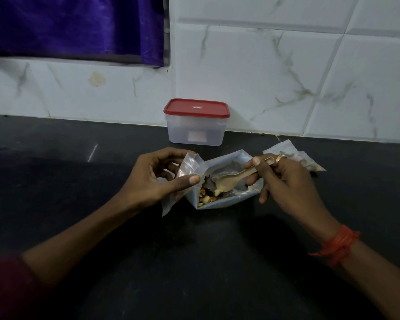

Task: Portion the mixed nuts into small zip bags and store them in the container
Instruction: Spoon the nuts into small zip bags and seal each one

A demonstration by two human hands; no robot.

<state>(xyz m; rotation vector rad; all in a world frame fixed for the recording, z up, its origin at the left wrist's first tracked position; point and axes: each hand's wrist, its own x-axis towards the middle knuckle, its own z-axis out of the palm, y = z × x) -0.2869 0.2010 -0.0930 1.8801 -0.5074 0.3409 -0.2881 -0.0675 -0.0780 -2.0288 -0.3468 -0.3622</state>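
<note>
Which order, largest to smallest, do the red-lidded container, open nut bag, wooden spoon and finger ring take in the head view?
1. red-lidded container and nut bag: look alike; the container sits farther away, so unranked.
2. wooden spoon
3. ring

A dark stone counter (56, 158) fills the lower half. White marble-veined wall tiles (275, 77) rise behind it from nine to three o'clock. A purple curtain (74, 26) hangs at eleven o'clock. Light is dim.

One container (195, 131) with one red lid (196, 108). One wooden spoon (226, 181). One large bag of mixed nuts (226, 200). One empty small zip bag (189, 167). Filled small bags (310, 163) far right: seemingly two, overlapping. Two hands: left hand (153, 179), right hand (284, 179).
</note>
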